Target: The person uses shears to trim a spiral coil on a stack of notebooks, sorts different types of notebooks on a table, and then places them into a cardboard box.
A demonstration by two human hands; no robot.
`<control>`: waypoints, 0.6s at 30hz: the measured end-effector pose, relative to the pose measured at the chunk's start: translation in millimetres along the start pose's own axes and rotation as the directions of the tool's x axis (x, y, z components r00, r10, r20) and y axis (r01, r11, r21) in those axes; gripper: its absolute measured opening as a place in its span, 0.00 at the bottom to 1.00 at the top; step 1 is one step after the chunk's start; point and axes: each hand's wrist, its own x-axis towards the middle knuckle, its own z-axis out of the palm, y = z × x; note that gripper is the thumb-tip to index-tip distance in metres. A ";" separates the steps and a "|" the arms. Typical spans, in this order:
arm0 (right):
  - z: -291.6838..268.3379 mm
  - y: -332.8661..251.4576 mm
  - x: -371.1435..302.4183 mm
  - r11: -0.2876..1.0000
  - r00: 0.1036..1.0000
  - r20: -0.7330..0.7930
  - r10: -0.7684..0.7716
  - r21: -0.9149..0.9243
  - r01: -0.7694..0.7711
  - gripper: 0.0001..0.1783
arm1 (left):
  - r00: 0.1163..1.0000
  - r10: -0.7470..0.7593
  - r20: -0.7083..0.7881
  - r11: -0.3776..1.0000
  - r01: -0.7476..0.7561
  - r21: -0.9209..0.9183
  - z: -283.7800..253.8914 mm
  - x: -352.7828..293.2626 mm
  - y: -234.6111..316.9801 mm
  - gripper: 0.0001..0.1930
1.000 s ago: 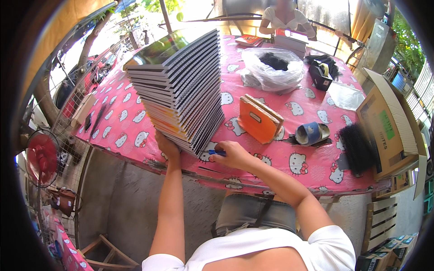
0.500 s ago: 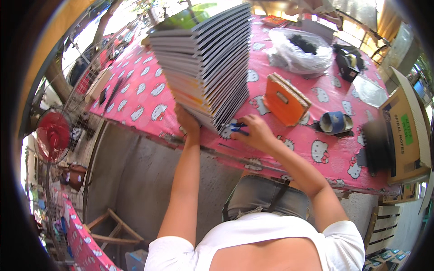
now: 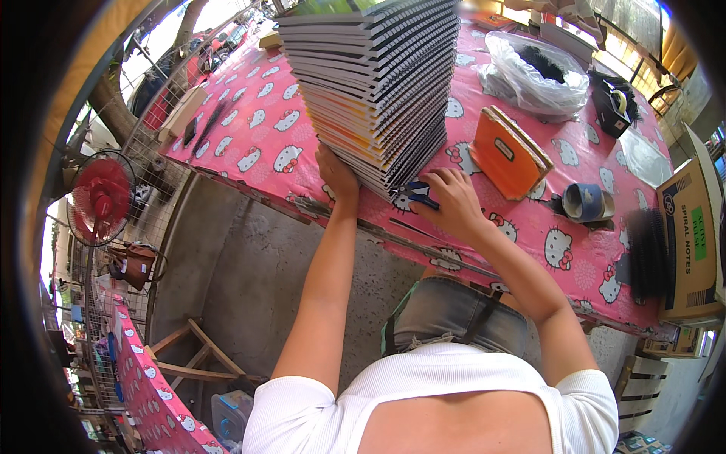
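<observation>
A tall stack of spiral-bound notebooks stands on the table, its black coil bindings facing right and front. My left hand lies against the lower left side of the stack, fingers extended along it and their tips partly hidden. At the bottom front corner of the stack, my right hand is closed around small pliers with dark blue handles. The jaws of the pliers are at the lowest coils; whether they grip a wire is too small to tell.
Right of the stack on the pink patterned tablecloth are an orange notebook standing up, a roll of tape, a plastic bag with black coils, and a cardboard box. Another person's hands show at the far edge.
The whole view has shifted, so the stack and table sit further right in the picture. Both hands stay at the base of the stack, the pliers still in the right one.
</observation>
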 end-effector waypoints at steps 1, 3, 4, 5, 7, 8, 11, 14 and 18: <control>0.2 1.9 2.8 1.000 0.999 0.030 0.012 0.009 -0.012 0.26 | 1.000 -0.015 0.003 1.000 0.015 -0.007 1.6 1.3 -0.8 0.25; -5.4 12.7 13.0 0.916 0.932 0.279 0.230 0.262 -0.304 0.25 | 1.000 -0.030 0.006 0.999 0.030 -0.017 4.0 1.0 -2.1 0.25; -8.2 18.3 18.6 0.689 0.762 0.552 0.339 0.406 -0.600 0.25 | 0.999 -0.034 0.009 0.999 0.034 0.023 6.6 -1.2 -0.9 0.25; -14.4 15.5 25.8 0.689 0.762 0.553 0.338 0.406 -0.600 0.25 | 0.999 -0.035 0.008 0.997 0.035 0.065 5.6 -1.9 -1.2 0.25; -25.6 9.2 36.4 0.318 0.459 0.776 0.433 0.345 -0.883 0.26 | 0.999 -0.038 0.004 0.999 0.038 0.030 4.8 0.3 -2.4 0.26; -21.1 10.2 35.6 0.401 0.486 0.754 0.443 0.318 -0.859 0.26 | 0.999 -0.041 0.001 0.999 0.041 -0.006 4.2 1.0 -3.5 0.26; -11.9 7.6 15.3 0.939 0.934 0.300 0.195 0.218 -0.266 0.27 | 1.000 0.010 0.009 0.999 -0.010 0.039 0.9 1.9 -5.2 0.26; -9.1 7.5 3.0 0.998 0.987 0.152 0.049 0.031 -0.054 0.27 | 1.000 -0.009 -0.004 0.999 0.009 0.031 0.0 2.2 -4.5 0.26; 1.2 12.8 3.8 0.991 0.994 -0.031 -0.106 -0.088 0.102 0.26 | 0.997 -0.070 0.023 0.997 0.070 0.011 8.2 -4.2 7.0 0.26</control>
